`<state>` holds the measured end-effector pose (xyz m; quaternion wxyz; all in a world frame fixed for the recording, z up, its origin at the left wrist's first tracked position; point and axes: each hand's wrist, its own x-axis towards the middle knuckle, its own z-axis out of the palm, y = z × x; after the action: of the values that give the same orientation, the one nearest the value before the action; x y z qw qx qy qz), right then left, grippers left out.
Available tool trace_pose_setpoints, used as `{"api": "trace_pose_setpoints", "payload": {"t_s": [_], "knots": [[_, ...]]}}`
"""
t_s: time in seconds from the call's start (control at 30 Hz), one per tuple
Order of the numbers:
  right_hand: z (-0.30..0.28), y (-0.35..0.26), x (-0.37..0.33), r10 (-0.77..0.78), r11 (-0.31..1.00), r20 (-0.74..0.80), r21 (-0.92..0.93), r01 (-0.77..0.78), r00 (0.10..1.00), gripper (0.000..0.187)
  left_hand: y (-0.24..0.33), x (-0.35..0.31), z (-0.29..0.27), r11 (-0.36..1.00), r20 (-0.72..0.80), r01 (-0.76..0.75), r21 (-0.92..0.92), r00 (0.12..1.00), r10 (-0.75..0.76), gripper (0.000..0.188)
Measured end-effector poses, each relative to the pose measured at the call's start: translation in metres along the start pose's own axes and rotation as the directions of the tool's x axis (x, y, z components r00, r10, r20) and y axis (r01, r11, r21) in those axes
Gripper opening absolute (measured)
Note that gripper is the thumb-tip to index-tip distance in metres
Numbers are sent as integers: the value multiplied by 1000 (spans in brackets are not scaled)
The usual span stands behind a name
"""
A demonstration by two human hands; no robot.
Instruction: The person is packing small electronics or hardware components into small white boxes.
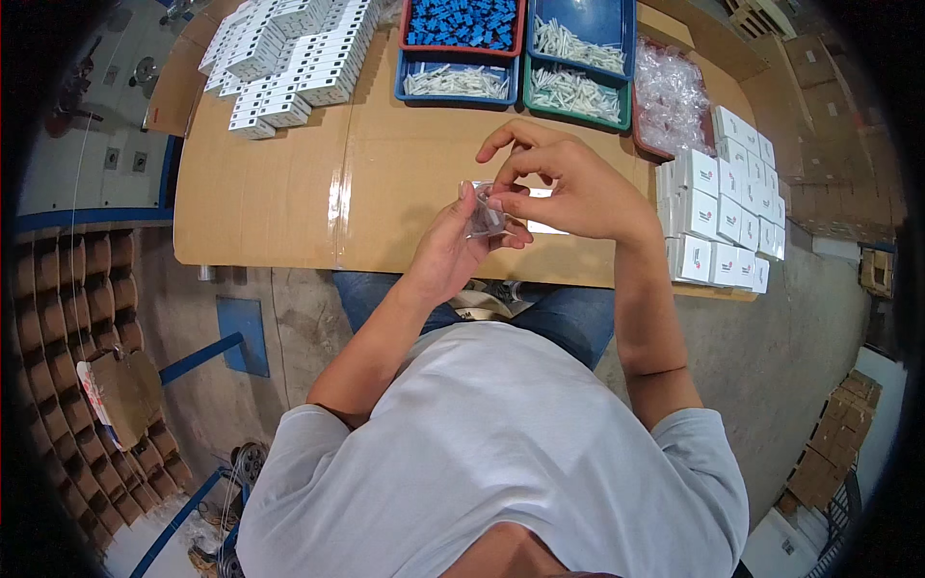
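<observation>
Above the near part of the cardboard-covered table, my left hand is closed on a small clear plastic bag. The bag's contents are too small and shiny to make out. My right hand meets it from the right, thumb and index finger pinched at the bag's upper edge. The other right fingers are raised and curled. Partly covered by my right hand, a small white piece like a box or card lies on the table.
White boxes are stacked at the far left, more white boxes at the right. Trays at the back hold blue parts and white sticks. A reddish tray contains clear plastic bags. The cardboard table top ends near my lap.
</observation>
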<state>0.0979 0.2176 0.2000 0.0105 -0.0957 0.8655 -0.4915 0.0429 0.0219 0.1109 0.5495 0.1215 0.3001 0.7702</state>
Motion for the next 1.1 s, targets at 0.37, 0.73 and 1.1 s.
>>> {"api": "trace_pose_setpoints", "payload": {"t_s": [0.37,0.73,1.1], "knots": [[6,12,-2,-14,1000,124,5,14,992,15,-2,2,-3,998,27,14,69,1000,-15,61],[14,4,3,100,963,141,-261,-61,985,19,-9,4,-13,995,-31,39,90,999,-36,55],[14,24,-1,63,993,198,87,-81,978,11,-5,6,-15,995,35,11,101,999,-14,61]]}}
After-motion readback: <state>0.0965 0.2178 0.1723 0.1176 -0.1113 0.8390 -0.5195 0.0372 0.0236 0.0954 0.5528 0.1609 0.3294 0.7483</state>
